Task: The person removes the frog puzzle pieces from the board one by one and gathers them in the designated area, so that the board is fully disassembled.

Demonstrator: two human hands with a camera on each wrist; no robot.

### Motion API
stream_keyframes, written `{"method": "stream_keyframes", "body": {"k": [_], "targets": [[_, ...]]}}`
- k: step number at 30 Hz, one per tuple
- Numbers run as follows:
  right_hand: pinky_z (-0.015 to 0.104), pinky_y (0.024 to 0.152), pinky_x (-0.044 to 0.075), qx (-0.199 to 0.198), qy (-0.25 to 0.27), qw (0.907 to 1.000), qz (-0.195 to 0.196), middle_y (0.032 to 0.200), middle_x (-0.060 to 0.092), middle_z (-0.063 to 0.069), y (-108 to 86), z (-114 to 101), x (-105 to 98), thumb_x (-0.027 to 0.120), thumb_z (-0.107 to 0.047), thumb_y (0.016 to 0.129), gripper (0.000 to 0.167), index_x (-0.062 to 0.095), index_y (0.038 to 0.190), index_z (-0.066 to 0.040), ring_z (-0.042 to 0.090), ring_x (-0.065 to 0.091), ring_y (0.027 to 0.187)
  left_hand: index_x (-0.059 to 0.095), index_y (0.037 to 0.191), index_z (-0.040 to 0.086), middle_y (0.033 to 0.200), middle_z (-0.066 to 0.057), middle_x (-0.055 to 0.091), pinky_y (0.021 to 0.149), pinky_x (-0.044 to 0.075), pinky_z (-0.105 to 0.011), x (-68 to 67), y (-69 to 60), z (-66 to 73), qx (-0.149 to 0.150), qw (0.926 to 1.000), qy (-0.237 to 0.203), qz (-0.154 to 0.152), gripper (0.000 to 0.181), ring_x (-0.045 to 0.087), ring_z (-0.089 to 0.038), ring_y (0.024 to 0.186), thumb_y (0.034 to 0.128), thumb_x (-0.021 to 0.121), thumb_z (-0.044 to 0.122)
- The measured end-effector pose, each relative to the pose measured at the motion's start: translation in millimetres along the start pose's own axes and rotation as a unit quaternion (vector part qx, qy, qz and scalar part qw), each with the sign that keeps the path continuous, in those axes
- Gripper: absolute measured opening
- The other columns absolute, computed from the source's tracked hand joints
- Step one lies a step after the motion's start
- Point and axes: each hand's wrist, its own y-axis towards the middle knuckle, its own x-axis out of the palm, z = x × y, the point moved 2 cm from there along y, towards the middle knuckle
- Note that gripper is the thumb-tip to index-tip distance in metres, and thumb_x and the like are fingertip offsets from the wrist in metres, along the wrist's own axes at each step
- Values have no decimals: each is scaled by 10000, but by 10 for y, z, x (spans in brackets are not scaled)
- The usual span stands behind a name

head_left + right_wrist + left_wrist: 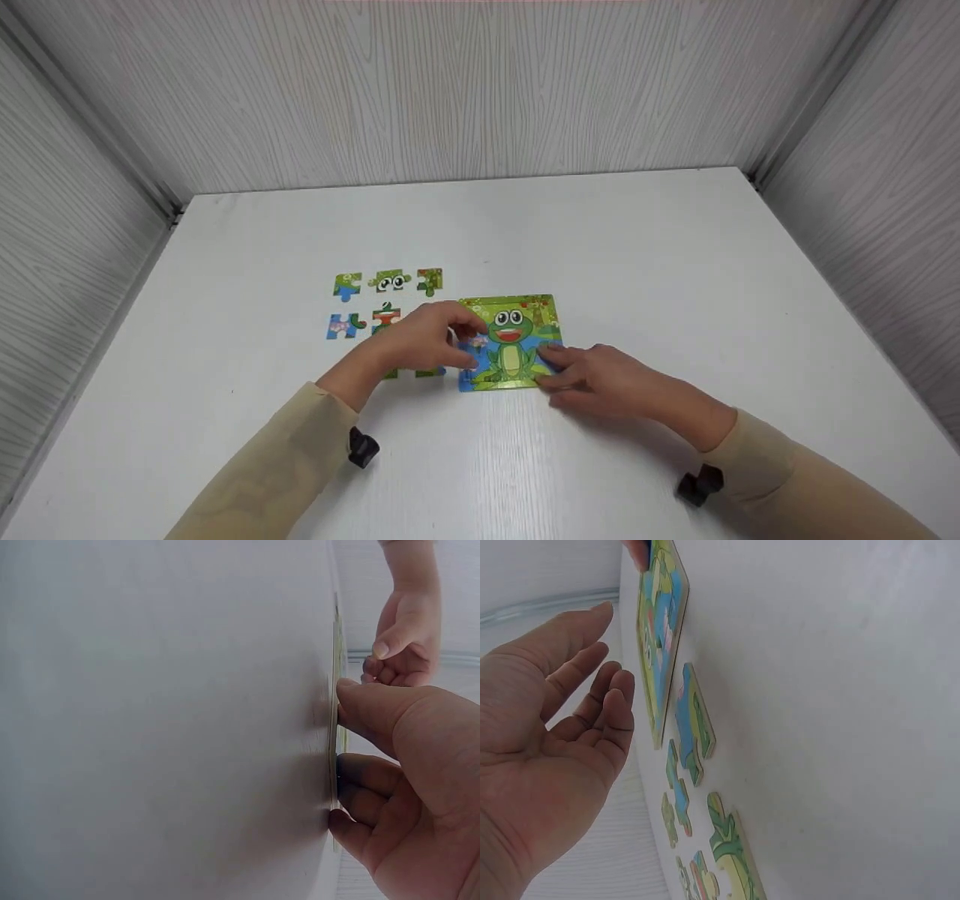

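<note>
A square puzzle board [510,334] with a frog picture lies flat on the table. My left hand [431,337] hovers over its left edge, fingers loosely bent, thumb apart from them; the left wrist view shows this hand [559,727] holding nothing. At the board's right edge, the fingertips of my right hand [607,379] rest on the border, and the right wrist view has thumb and fingers of that hand [412,780] touching the thin edge. Loose puzzle pieces lie left of the board, among them one with frog eyes [391,283] and one with a mouth [386,316]; my left hand partly hides others.
More loose pieces lie in rows: a green and blue one [347,285], a tree one [430,280] and a pink flower one [343,327]. The white table [637,247] is bounded by a grey wood-grain panel [480,90] behind and panels at both sides.
</note>
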Motion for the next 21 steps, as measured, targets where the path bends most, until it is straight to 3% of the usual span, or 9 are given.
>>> {"method": "stream_keyframes", "body": {"k": [9,14,21], "targets": [[561,1055,486,-25,39,10000,41,1585,506,135,1,15,11,701,-316,1042,367,720,1387,-193,340,526,1425,749,1297,143,1185,-7,685,974,515,-420,108,79,-32,59,9998,159,-96,450,613,-218,1073,868,887,153],[568,1076,472,33,138,9999,63,1584,507,131,-6,10,12,705,-310,1039,363,724,1383,-192,327,515,1437,737,1318,121,1209,15,673,1008,505,-412,147,105,-80,189,9986,481,-130,478,593,-179,1084,863,880,158],[557,1081,473,77,144,9999,49,1595,495,121,0,3,8,704,-304,1040,367,715,1391,-195,337,521,1428,718,1323,85,1239,-18,618,1015,486,-402,156,109,-86,266,9969,698,-245,467,555,-209,1096,889,868,172]]}}
